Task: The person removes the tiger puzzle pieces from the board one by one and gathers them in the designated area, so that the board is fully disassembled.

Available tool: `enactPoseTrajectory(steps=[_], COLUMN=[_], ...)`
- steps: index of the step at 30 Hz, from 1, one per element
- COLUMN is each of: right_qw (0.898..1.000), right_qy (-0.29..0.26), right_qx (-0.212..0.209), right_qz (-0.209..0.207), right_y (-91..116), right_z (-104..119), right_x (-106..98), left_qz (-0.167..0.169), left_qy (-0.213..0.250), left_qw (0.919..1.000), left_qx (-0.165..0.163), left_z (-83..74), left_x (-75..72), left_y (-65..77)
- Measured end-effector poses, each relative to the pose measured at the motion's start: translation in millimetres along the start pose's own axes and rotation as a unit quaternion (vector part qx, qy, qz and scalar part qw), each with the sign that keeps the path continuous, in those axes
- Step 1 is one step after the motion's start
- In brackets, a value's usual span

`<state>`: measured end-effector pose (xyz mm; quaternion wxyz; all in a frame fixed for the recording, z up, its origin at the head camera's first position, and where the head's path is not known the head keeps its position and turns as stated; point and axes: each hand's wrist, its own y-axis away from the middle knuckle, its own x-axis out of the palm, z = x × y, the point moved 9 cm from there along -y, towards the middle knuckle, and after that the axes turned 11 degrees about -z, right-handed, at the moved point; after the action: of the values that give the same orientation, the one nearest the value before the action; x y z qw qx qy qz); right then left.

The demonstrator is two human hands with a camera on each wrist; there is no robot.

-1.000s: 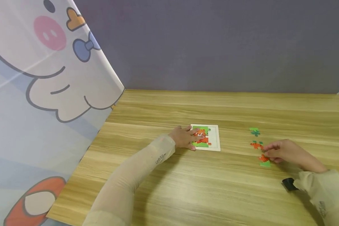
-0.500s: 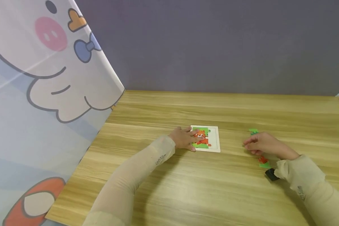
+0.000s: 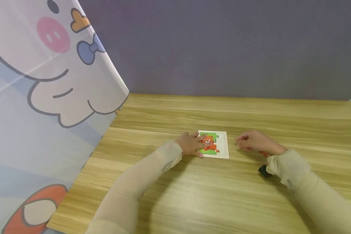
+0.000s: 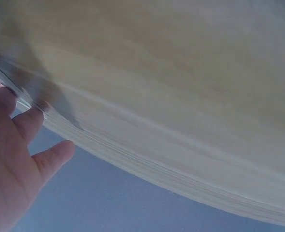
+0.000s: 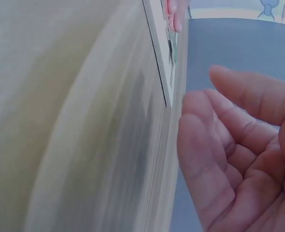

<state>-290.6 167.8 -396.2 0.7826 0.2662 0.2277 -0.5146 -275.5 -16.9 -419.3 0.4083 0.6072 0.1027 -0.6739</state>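
Note:
A small white puzzle tray lies on the table, with an orange tiger picture on green filling its left part; a pale strip at its right is bare. My left hand rests on the tray's left side, fingers spread over the tiger. Just right of the tray, my right hand hovers with fingers loosely bent. In the right wrist view, no piece shows between the thumb and fingers of the right hand. An orange puzzle piece peeks out beneath that wrist; other loose pieces are hidden.
The wooden table meets a dark grey panel at the back. A cartoon-printed sheet hangs along the left edge. A black wrist camera sticks out under the right sleeve.
My right hand has moved left from the loose pieces toward the tray, and its arm now covers most of them. The left hand has stayed on the tray.

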Motion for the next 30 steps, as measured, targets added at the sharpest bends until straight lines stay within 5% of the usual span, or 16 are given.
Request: enactPoseTrajectory(steps=[12,30], right_qw=[0.984,0.976], right_qy=[0.133,0.192], right_qx=[-0.108,-0.091], right_qz=[-0.046,-0.055], right_y=[-22.1,-48.2], right_z=[43.6,54.2], right_x=[14.7,35.2], left_qz=[0.008,0.007], left_qy=[0.019,-0.007], left_qw=[0.9997,0.9999], left_qx=[-0.008,-0.003], left_z=[1.9,0.4], left_x=[3.2,0.0], left_y=[-1.9,-0.5])
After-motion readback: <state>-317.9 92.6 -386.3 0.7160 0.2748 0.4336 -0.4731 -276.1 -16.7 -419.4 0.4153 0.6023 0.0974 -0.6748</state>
